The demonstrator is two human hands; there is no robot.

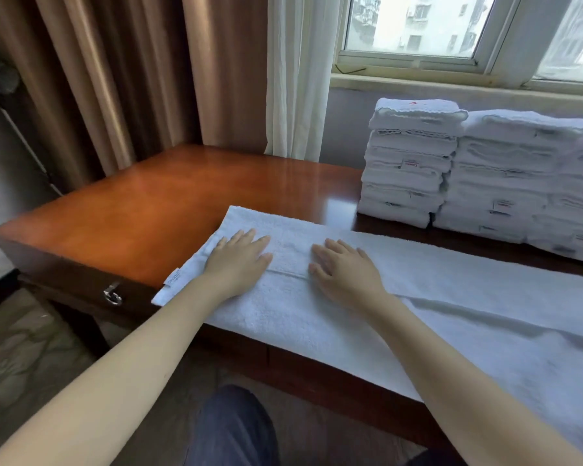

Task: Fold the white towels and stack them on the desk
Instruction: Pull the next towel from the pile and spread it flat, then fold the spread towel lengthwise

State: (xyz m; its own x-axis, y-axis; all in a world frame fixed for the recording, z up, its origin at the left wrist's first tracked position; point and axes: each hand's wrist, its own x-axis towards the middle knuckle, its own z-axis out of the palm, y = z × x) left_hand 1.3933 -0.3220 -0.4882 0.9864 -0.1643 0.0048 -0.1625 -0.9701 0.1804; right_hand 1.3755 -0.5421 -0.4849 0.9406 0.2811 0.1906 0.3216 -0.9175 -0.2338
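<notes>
A long white towel lies folded lengthwise along the front of the brown wooden desk, running off the right edge of view. Its left end carries a small label at the near corner. My left hand lies flat on the towel near that left end, fingers straight. My right hand presses flat on the towel just to the right of it, over a fold seam. Stacks of folded white towels stand at the back right of the desk.
Brown curtains and a white sheer curtain hang behind the desk, below a window. A metal drawer pull shows on the desk's front left. Bare desk surface lies to the left of the towel. My knee is under the desk edge.
</notes>
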